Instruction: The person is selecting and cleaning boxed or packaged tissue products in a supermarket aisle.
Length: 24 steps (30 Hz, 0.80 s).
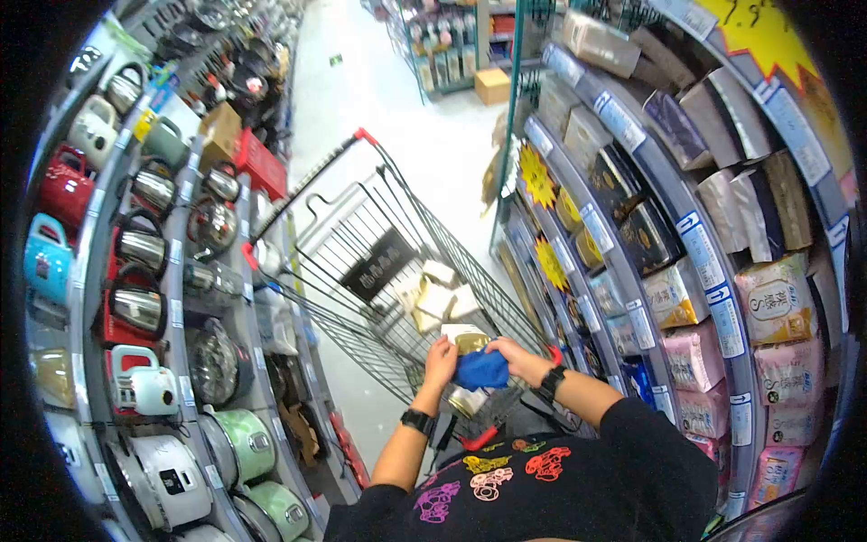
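Note:
My left hand (440, 363) is closed on the left side of a package with a white top and a gold-coloured part (469, 340), above the near end of the wire shopping cart (339, 312). On the right, my right hand (517, 358) grips a blue item (483, 369), which lies against the package. Its exact kind is hard to make out. White and cream packages (435, 303) lie in the cart beyond my hands, near a dark sign (378, 263) on the wires. Under my hands a pale, round-edged item (468, 400) is partly hidden.
Shelves of kettles (137, 303) and rice cookers (169, 481) line the left. Packaged tissues (775, 298) and boxes fill the right shelves, close beside the cart. A cardboard box (492, 86) sits on the floor farther up the aisle (339, 99).

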### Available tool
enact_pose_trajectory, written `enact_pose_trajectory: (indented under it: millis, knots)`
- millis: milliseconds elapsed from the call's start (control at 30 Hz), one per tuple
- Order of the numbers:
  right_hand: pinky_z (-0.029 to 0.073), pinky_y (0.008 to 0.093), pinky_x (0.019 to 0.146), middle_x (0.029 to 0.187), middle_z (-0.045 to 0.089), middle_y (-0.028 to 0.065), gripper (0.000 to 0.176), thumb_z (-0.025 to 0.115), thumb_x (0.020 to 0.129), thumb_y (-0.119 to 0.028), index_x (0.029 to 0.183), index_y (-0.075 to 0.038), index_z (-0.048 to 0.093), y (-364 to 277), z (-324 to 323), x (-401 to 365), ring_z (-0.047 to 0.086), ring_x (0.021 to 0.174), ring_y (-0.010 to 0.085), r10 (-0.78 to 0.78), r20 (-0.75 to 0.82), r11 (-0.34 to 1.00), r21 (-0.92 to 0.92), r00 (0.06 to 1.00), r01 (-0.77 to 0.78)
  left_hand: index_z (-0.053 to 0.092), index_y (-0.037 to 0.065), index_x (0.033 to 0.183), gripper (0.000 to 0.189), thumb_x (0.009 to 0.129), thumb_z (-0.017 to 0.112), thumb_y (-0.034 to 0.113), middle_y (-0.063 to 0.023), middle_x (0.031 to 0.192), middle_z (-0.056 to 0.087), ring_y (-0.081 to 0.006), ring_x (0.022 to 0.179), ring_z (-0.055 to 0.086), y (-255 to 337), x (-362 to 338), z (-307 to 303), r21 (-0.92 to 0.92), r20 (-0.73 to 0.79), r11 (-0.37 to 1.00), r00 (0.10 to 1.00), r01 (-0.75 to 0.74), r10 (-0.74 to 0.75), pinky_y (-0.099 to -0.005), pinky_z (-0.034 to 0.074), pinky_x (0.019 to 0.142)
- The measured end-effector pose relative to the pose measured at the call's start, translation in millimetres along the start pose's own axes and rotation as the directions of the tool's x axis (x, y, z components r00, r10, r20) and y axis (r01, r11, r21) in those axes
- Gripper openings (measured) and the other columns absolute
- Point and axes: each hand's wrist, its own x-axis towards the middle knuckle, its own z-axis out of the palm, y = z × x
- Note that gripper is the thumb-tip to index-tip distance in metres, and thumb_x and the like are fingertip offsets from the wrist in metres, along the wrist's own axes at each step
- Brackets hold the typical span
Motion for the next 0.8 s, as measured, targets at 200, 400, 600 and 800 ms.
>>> enact_pose_trajectory:
  millis: [200, 400, 600, 800]
  knots:
    - [0.045, 0.0262, 0.064, 0.076, 0.055, 0.0019, 0.024, 0.064, 0.065, -0.008, 0.086, -0.006, 0.053, -56.6, 82.6, -120.3, 0.054, 0.07, 0.0134, -0.661, 0.208, 0.632, -0.362, 0.721, 0.685, 0.059, 0.0, 0.093, 0.024, 0.089, 0.05, 0.022, -0.0113, 0.112, 0.056, -0.0187, 0.092, 0.059, 95.5, -20.1, -76.6, -0.696, -0.185, 0.717, 0.974, -0.033, -0.134, -0.0284, 0.053, 0.072]
    - [0.045, 0.0348, 0.074, 0.086, 0.054, 0.0112, 0.031, 0.064, 0.062, -0.014, 0.091, -0.007, 0.055, -65.9, 98.7, -192.0, 0.056, 0.082, 0.0286, -0.75, 0.609, -0.191, -0.573, 0.258, 0.797, 0.048, 0.007, 0.115, 0.032, 0.092, 0.05, 0.028, -0.0089, 0.106, 0.059, -0.0213, 0.093, 0.061, 114.6, -24.6, -111.5, -0.826, 0.398, 0.353, 0.898, 0.44, -0.188, -0.0396, 0.052, 0.076]
    - [0.046, 0.0363, 0.077, 0.09, 0.055, 0.0113, 0.034, 0.063, 0.064, -0.015, 0.097, -0.008, 0.059, -60.1, 78.1, -234.8, 0.056, 0.086, 0.0296, -0.588, 0.742, -0.271, -0.555, 0.321, 0.787, 0.044, 0.003, 0.125, 0.038, 0.091, 0.05, 0.019, -0.013, 0.117, 0.057, -0.0272, 0.107, 0.056, 133.6, -28.4, -80.5, -0.859, 0.478, 0.149, 0.871, 0.491, -0.111, -0.0431, 0.047, 0.091]
    - [0.046, 0.0348, 0.079, 0.093, 0.056, 0.0116, 0.04, 0.061, 0.064, -0.009, 0.105, -0.011, 0.061, -84.0, 80.0, -286.5, 0.057, 0.088, 0.0281, -0.784, 0.588, -0.339, -0.675, 0.2, 0.655, 0.046, 0.001, 0.122, 0.038, 0.087, 0.055, 0.011, -0.014, 0.115, 0.058, -0.027, 0.102, 0.059, 178.7, -14.7, -90.0, -0.89, 0.416, 0.191, 0.909, 0.413, -0.029, -0.0405, 0.05, 0.087]
